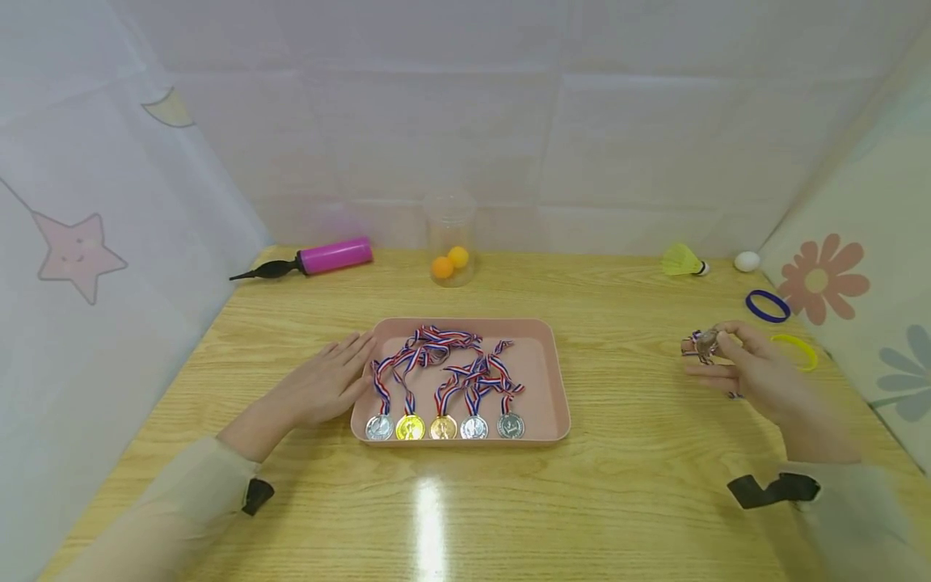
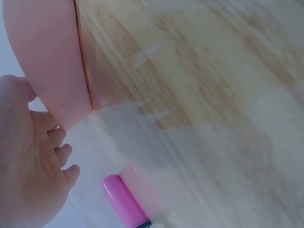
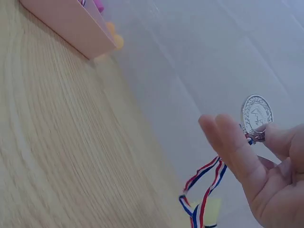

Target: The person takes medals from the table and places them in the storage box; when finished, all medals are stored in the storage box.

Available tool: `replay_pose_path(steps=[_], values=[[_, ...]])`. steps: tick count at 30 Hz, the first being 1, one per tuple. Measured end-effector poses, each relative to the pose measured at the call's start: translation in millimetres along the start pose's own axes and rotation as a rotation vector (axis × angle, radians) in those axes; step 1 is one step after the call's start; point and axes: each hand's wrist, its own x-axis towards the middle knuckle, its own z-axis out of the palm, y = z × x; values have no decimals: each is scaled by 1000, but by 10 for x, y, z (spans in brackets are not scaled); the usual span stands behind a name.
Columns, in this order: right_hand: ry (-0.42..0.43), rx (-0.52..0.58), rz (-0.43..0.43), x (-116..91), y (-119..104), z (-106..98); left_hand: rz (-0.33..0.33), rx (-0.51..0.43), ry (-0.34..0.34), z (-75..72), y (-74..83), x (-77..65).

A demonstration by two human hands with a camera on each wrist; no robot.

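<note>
My right hand [image 1: 764, 381] is at the right of the table, pinching a medal [image 3: 257, 114] between thumb and fingers. The right wrist view shows its silvery face, with a red, white and blue ribbon [image 3: 207, 183] hanging below. In the middle of the table lies a pink tray [image 1: 541, 376]. Several medals, among them a gold one [image 1: 410, 428] and a bronze-toned one [image 1: 443, 428], lie in a row along its near side, their striped ribbons bunched behind them. My left hand [image 1: 316, 386] rests at the tray's left side, fingers fairly straight and touching its wall [image 2: 52, 57].
Along the back stand a pink hand pump [image 1: 334, 257] and a clear jar [image 1: 451, 214] with two orange balls. To the right lie a yellow shuttlecock [image 1: 680, 260], a white ball-like thing [image 1: 747, 261], a dark blue band [image 1: 768, 306] and a yellow band [image 1: 800, 352].
</note>
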Motion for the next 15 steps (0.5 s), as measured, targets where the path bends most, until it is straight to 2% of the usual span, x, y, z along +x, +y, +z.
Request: replay_pose_path(steps=[3,5,10,13,15], values=[[-41,153,-39,109,35,58,2,2,2,1,2,-1],[-37,215,-46,176,36,98,3,0,4,3,2,-1],[4,362,-31,365,-60,210,2,1,4,14,-9,1],[37,486,-47,498,-170,279,3,5,6,18,-16,5],[63,519,-72,589,-261,316,5,8,8,17,-15,8]])
